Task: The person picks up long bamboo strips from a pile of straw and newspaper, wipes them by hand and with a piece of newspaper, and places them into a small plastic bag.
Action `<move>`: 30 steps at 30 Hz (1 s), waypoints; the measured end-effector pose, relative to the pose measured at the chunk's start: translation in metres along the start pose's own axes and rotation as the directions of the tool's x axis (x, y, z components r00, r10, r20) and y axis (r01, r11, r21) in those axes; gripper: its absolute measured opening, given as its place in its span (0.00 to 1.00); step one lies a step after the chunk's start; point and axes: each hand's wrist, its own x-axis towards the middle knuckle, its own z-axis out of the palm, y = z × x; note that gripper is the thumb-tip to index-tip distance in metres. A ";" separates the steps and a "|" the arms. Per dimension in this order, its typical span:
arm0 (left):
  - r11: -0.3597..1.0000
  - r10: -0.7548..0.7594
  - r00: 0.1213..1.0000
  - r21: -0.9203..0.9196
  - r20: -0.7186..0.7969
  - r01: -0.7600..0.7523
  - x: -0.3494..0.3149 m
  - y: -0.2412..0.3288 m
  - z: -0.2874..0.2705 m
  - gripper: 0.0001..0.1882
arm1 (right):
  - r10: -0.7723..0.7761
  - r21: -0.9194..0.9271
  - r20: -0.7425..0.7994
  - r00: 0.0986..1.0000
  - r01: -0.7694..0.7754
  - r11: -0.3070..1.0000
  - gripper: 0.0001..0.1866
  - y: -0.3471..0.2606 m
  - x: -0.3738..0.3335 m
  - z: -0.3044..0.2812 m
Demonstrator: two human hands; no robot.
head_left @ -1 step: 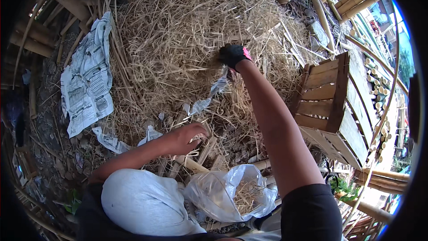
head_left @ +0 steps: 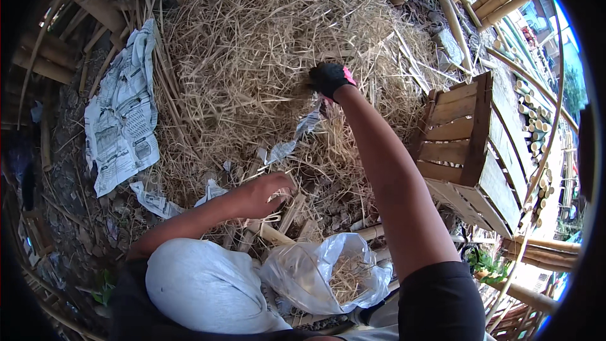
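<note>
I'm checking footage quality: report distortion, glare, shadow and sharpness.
Head view: the boxy brown wooden crate looks bowed toward the rim; head view: glare whitens the far right, shadow darkens the far left; head view: tan straw shows distinct stalks.

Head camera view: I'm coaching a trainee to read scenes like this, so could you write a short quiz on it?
1. Multiple choice. Which of the person's hands wears the black glove?
A) Left
B) Right
C) Both

2. True or false? The slatted wooden crate stands on the left side of the picture.

3. Fill in the blank. The open mouth of the see-through plastic bag shows loose ____ inside.

Key
1. B: the right hand.
2. False: the crate stands on the right.
3. Straw-like strands.
</note>
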 end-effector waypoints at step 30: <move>0.857 0.205 0.842 0.508 -0.498 0.092 0.098 0.068 -0.116 0.12 | 0.184 0.248 0.541 0.821 -0.365 0.897 0.37 -0.031 -0.319 0.001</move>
